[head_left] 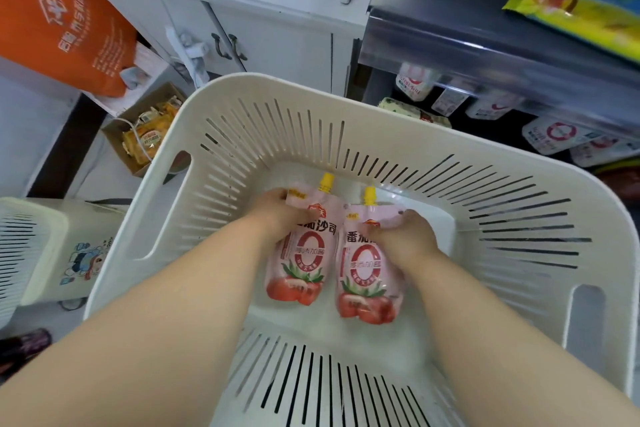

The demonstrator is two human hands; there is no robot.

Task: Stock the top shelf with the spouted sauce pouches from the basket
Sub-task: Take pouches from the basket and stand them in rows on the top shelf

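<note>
Two sauce pouches lie flat, side by side, on the floor of the white basket (pixel 311 94). Their long axes run near to far, with the yellow caps at the far end and the wide bases toward the person. The left hand (pixel 277 215) sits on the upper left part of the left pouch (pixel 304 260), its fingers curled round the pouch's top edge just below the cap. The right hand (pixel 407 236) grips the upper right part of the right pouch (pixel 363 274) in the same way. Each hand therefore holds its own pouch near the neck, and the arms do not cross. The pouches almost touch along their inner edges. The shelf (pixel 433 38) lies far and to the right, above the basket rim, so the coming move is probably a lift up and to the far right. The right hand is nearer to it.
</note>
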